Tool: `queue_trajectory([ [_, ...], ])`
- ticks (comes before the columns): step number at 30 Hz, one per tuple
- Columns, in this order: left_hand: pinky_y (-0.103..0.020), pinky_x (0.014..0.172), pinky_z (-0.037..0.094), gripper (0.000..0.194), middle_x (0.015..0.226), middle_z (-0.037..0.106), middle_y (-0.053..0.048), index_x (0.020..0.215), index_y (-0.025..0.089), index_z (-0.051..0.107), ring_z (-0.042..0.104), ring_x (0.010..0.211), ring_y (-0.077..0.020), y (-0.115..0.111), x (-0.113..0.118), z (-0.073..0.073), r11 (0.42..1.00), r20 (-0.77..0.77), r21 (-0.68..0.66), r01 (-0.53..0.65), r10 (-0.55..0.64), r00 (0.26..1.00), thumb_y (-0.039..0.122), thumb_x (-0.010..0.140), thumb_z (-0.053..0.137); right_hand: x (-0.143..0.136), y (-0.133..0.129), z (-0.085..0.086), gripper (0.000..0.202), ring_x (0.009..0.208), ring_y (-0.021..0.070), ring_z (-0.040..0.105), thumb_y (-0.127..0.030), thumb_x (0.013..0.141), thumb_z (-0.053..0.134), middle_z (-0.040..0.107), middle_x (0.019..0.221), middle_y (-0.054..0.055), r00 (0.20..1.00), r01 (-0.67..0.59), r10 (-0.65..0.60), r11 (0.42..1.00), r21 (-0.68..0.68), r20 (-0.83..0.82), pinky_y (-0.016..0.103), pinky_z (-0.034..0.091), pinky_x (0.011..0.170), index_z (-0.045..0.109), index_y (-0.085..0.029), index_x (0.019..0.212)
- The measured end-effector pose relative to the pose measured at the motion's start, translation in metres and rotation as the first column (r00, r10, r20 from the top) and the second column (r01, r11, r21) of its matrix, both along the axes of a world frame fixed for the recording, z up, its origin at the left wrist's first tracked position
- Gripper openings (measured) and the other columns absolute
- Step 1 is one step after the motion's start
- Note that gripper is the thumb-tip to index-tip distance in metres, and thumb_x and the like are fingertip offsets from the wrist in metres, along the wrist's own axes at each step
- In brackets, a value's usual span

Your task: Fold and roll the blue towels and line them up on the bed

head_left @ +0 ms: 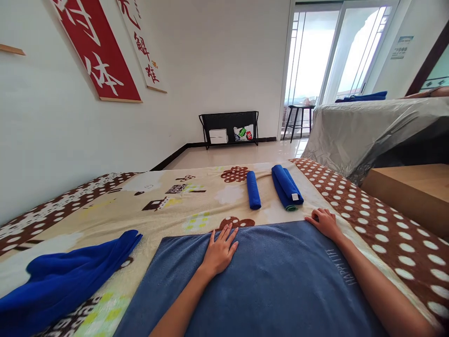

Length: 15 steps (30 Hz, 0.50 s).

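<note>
A grey-blue towel (266,281) lies spread flat before me on the bed, with "HAPPY LIFE"-like lettering near its right edge. My left hand (220,250) rests palm down near the towel's far edge, fingers stretched out and slightly apart. At the far right corner, my right hand (323,223) has its fingers curled in on the towel's corner. Beyond the towel lie a thin rolled blue towel (253,189) and a thicker folded blue towel roll (286,185) with a white tag. To the left, a bright blue cloth (70,276) is loosely crumpled.
A patterned blanket (164,217) with brown polka-dot borders covers the bed. On the right stand a wooden box-like surface (414,185) and a plastic-covered table (351,128), with part of another person's arm (430,92) behind. A black rack (228,122) and a stool (300,112) are farther off.
</note>
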State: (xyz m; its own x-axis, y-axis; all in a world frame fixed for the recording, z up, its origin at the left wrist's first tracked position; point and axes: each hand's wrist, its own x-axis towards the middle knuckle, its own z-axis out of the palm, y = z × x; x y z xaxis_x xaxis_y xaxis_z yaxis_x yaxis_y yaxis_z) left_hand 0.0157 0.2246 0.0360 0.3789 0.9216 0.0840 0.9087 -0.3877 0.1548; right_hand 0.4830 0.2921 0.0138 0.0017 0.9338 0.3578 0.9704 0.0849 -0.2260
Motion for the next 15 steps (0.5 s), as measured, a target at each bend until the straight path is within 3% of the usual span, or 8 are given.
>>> queue_trajectory([
  [4,-0.067,0.117,0.012,0.053,0.162,0.023,-0.008,0.152,0.028,0.032,0.023,0.15,-0.0282,-0.001,0.0,0.009,1.0,0.016,-0.01,0.028,-0.028,0.999,0.044,0.102,0.029,-0.033,-0.022,0.027,0.043,0.111,0.0355,0.053,-0.044,0.098,0.034,0.064,0.109,0.019,0.999,0.043,-0.045,0.996,0.073,0.022,0.053,0.037,0.092,0.066,-0.016,0.094],
  [6,-0.062,0.12,0.012,0.052,0.162,0.025,-0.007,0.152,0.027,0.032,0.023,0.15,-0.0253,0.002,0.008,0.017,0.997,0.033,-0.007,0.081,-0.081,0.996,0.042,0.103,0.026,-0.071,-0.054,0.037,0.04,0.119,0.0323,0.052,-0.039,0.1,0.034,0.062,0.121,0.018,0.998,-0.042,0.038,0.995,0.087,0.047,0.05,0.036,0.1,0.066,-0.017,0.109],
  [8,-0.051,0.123,0.013,0.052,0.162,0.026,-0.003,0.153,0.028,0.03,0.021,0.15,-0.0191,0.008,0.022,0.023,0.986,0.054,-0.005,0.167,-0.166,0.985,0.042,0.104,0.023,-0.118,-0.103,0.037,0.038,0.125,0.0227,0.053,-0.047,0.099,0.041,0.06,0.134,0.006,0.972,-0.226,0.221,0.972,0.06,0.083,0.037,0.039,0.105,0.062,-0.026,0.123],
  [9,-0.047,0.124,0.013,0.052,0.161,0.027,-0.002,0.153,0.029,0.029,0.021,0.15,-0.0165,0.013,0.03,0.025,0.978,0.064,-0.007,0.21,-0.21,0.976,0.042,0.104,0.022,-0.142,-0.131,0.033,0.043,0.13,0.0191,0.05,-0.052,0.098,0.044,0.055,0.143,0.001,0.932,-0.352,0.346,0.935,0.039,0.109,0.032,0.038,0.108,0.056,-0.031,0.133],
  [11,-0.044,0.124,0.013,0.052,0.161,0.029,-0.001,0.153,0.03,0.029,0.021,0.15,-0.0152,0.022,0.046,0.023,0.961,0.079,-0.019,0.275,-0.273,0.959,0.045,0.104,0.022,-0.185,-0.188,0.018,0.064,0.139,0.0204,0.042,-0.055,0.097,0.045,0.042,0.153,0.005,0.738,-0.66,0.647,0.752,0.004,0.189,0.034,0.038,0.111,0.033,-0.025,0.153],
  [12,-0.045,0.124,0.013,0.052,0.161,0.03,-0.001,0.152,0.03,0.03,0.022,0.15,-0.0161,0.026,0.053,0.021,0.956,0.085,-0.027,0.292,-0.289,0.954,0.047,0.103,0.023,-0.201,-0.212,0.008,0.065,0.136,0.0192,0.046,-0.051,0.098,0.046,0.045,0.151,0.005,0.656,-0.744,0.712,0.666,0.056,0.248,0.031,0.041,0.109,0.03,-0.024,0.154],
  [14,-0.048,0.123,0.014,0.052,0.16,0.031,-0.002,0.151,0.031,0.033,0.025,0.149,-0.0185,0.032,0.062,0.013,0.952,0.098,-0.04,0.304,-0.299,0.949,0.049,0.102,0.027,-0.224,-0.247,-0.013,0.065,0.127,0.0171,0.057,-0.045,0.095,0.053,0.054,0.142,0.003,0.642,-0.765,0.714,0.622,0.169,0.279,0.027,0.046,0.105,0.031,-0.027,0.154],
  [15,-0.049,0.123,0.014,0.052,0.16,0.032,-0.002,0.151,0.031,0.034,0.026,0.149,-0.0193,0.033,0.064,0.01,0.952,0.107,-0.043,0.302,-0.297,0.949,0.049,0.102,0.029,-0.229,-0.257,-0.022,0.066,0.121,0.0179,0.061,-0.045,0.092,0.057,0.056,0.138,-0.002,0.653,-0.758,0.712,0.615,0.217,0.258,0.029,0.05,0.102,0.033,-0.034,0.153],
])
